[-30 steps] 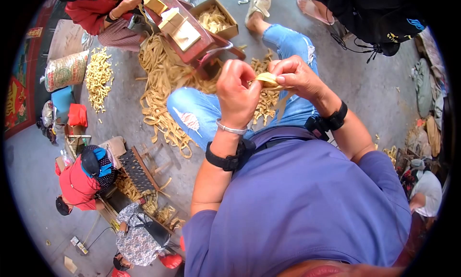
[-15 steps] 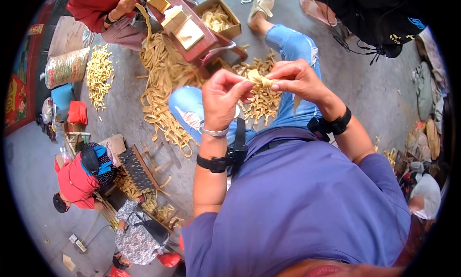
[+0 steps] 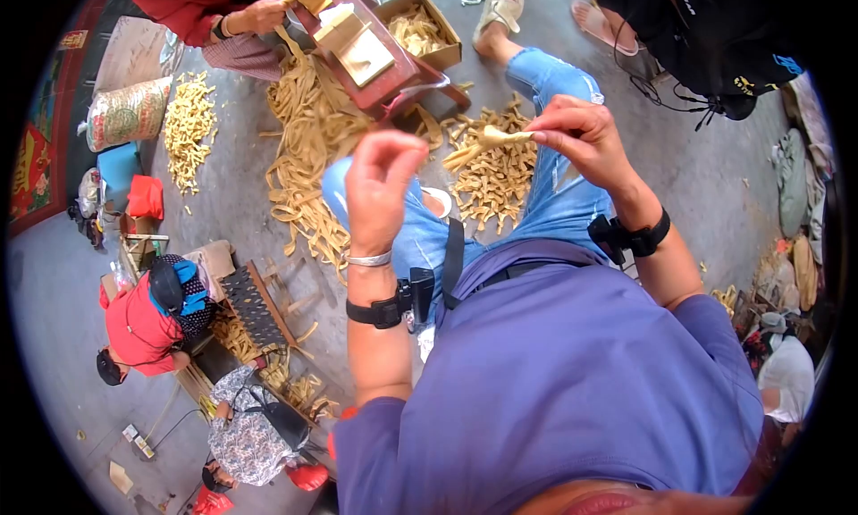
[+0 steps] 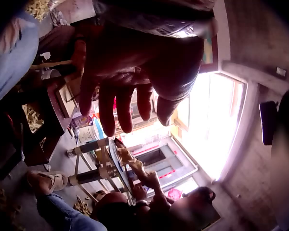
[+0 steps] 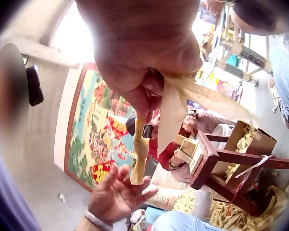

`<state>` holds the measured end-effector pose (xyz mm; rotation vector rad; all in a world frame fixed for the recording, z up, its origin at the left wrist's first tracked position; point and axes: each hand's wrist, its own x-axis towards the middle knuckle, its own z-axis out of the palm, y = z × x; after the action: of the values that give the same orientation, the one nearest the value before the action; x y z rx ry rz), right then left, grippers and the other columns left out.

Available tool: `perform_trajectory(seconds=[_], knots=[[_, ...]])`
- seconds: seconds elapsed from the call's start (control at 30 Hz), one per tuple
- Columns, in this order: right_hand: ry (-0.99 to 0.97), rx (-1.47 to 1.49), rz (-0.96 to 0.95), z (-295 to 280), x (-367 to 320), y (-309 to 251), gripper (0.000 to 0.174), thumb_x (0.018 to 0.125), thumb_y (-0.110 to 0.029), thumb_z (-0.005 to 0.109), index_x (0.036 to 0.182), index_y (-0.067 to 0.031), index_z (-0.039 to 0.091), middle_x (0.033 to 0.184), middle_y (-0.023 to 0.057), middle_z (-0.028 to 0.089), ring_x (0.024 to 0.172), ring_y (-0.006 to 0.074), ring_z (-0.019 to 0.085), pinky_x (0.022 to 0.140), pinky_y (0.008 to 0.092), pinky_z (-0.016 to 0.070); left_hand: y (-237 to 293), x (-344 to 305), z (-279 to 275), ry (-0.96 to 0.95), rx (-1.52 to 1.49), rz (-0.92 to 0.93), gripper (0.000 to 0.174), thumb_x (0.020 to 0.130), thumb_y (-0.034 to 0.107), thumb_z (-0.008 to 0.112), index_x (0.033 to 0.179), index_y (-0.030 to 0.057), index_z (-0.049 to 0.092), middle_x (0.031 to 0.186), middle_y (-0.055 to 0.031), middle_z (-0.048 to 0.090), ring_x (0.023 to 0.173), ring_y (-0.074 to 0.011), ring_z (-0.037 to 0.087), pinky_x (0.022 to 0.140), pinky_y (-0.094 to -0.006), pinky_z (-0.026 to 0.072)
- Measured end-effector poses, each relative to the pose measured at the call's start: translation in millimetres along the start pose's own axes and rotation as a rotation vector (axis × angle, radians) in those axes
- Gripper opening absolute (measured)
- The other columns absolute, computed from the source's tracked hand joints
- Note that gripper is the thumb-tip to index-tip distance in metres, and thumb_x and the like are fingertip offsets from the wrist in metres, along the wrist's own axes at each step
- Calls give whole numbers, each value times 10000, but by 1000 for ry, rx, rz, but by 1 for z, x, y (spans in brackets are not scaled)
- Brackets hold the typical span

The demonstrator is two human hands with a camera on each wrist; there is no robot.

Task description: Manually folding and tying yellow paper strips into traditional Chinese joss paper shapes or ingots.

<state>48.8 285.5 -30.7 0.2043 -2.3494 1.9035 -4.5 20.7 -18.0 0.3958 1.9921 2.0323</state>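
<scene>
My right hand [image 3: 581,144] pinches one end of a knotted yellow strip [image 3: 487,144] that looks like bean curd skin. In the right wrist view the knot [image 5: 141,148] hangs below the fingertips, and loose strip tails [image 5: 172,118] stick out from the same hand. My left hand [image 3: 384,189], with a silver bangle at its wrist, is apart from the strip in the head view, over the left knee. Its fingers [image 4: 107,113] are spread and hold nothing in the left wrist view. Below the strip lies a pile of similar knots [image 3: 492,189].
Long untied strips [image 3: 308,158] lie heaped on the floor beside a red wooden stool [image 3: 380,82]. Behind it stands a cardboard box [image 3: 447,55] holding more pieces. Another yellow pile [image 3: 189,126] lies left, near a filled sack [image 3: 130,117]. Several other people sit around.
The strip was between both hands and was pulled into a tighter knot. My left hand has let go and moved left and down; my right hand still holds it, slightly farther right.
</scene>
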Motion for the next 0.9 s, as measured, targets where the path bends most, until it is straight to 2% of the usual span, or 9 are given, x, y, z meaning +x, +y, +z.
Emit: perform_trajectory(seconds=[0.07, 0.1, 0.17, 0.37, 0.5, 0.6, 0.7, 0.77, 0.9], knots=[[-81, -67, -71, 9, 6, -14, 85, 783, -45, 700, 861, -13, 705, 713, 50, 593, 647, 134, 545, 553, 261, 411, 22, 8, 15, -201, 233, 33, 528, 768, 69, 722, 1250, 33, 507, 1153, -123, 611, 1076, -194, 572, 964, -333, 433], [-119, -100, -112, 15, 10, -19, 89, 779, -46, 701, 863, -17, 705, 708, 57, 587, 642, 146, 548, 551, 269, 413, 21, 11, 26, -253, 172, 56, 478, 781, 51, 718, 1226, 17, 545, 1040, -120, 655, 947, -176, 624, 855, -307, 497], [-143, -108, -164, 20, 16, -19, 92, 781, -68, 702, 865, -29, 702, 702, 71, 573, 636, 177, 556, 551, 293, 420, 12, 11, 28, -268, -156, -282, 290, 808, 31, 696, 1080, -26, 615, 865, -109, 678, 764, -149, 647, 697, -259, 529], [-174, -112, -136, 15, 26, -7, 89, 804, -85, 692, 863, -20, 701, 721, 67, 600, 659, 169, 573, 574, 283, 439, 3, 3, 21, -105, -229, -340, 75, 827, 11, 672, 847, -32, 614, 725, -113, 654, 623, -136, 628, 566, -231, 510], [158, 309, 220, -18, 32, 32, 133, 839, -42, 647, 963, -18, 689, 870, 64, 663, 798, 128, 611, 691, 240, 460, -15, -2, -8, 9, -359, -407, 71, 858, 33, 620, 831, -8, 569, 724, -114, 631, 626, -161, 628, 669, -348, 576], [368, -58, -82, -31, 39, 35, 247, 823, -3, 629, 1059, -64, 672, 1032, 64, 654, 878, 116, 595, 695, 228, 468, -18, -3, -17, 50, -449, -387, 88, 866, 60, 612, 834, -1, 557, 735, -109, 620, 609, -161, 616, 715, -395, 582], [114, -225, -295, 0, 38, -3, 345, 789, 3, 643, 1119, -96, 657, 1126, 72, 628, 932, 131, 596, 725, 246, 495, -20, -2, -16, 50, -476, -385, 92, 868, 73, 614, 838, 6, 559, 741, -107, 622, 612, -161, 616, 714, -383, 579], [-60, -112, -190, 44, 37, -25, 380, 761, -15, 667, 1127, -119, 653, 1111, 79, 633, 907, 164, 610, 692, 287, 511, -20, 0, -10, 24, -472, -380, 93, 872, 79, 611, 838, 9, 561, 746, -107, 625, 618, -161, 619, 707, -378, 577], [-258, -393, -431, 68, 52, 6, 237, 769, -93, 649, 1005, -114, 647, 832, 55, 585, 729, 259, 619, 585, 353, 501, -14, 6, -14, -11, -368, -348, 114, 819, 24, 675, 826, 9, 563, 728, -100, 634, 606, -142, 619, 654, -292, 566]])
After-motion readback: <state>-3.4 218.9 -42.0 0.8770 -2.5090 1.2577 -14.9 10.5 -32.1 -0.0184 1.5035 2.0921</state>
